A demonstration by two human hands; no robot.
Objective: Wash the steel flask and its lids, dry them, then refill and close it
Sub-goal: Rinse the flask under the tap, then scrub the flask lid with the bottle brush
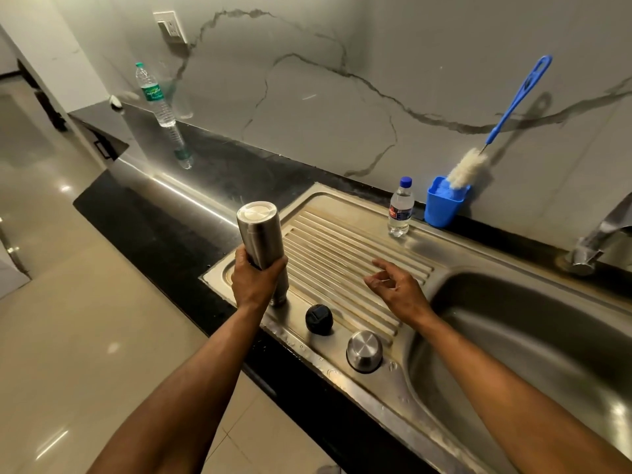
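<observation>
In the head view, the left hand (254, 280) grips the steel flask (261, 239) around its lower part, fingers and thumb curled round the body, holding it mouth-down and tilted a little so that its flat base faces up toward the camera; its neck points down at the near-left corner of the drainboard (345, 254), and whether the neck touches the steel cannot be told. The right hand (398, 290) hovers over the ribbed drainboard at about 3 o'clock from the flask, holding nothing, its fingers loosely spread with the forefinger stretched toward 10 o'clock. On the flat front strip of the drainboard, at 5 o'clock from the flask, lies the black inner lid (318, 319), and further along toward 4 o'clock the steel cap (364, 350) sits dome-up, apart from the black one. The sink basin (513, 336) opens at the right, with the tap (595, 241) at its far edge. At the back of the drainboard, near 1 o'clock, stands a small water bottle (400, 207) with a blue cap, just beside a blue holder (443, 206) against the wall, from which a bottle brush (496, 131) with a blue handle leans up toward 1 o'clock. Far off at 11 o'clock, a larger water bottle (155, 95) with a green cap stands on the dark table (164, 227).
</observation>
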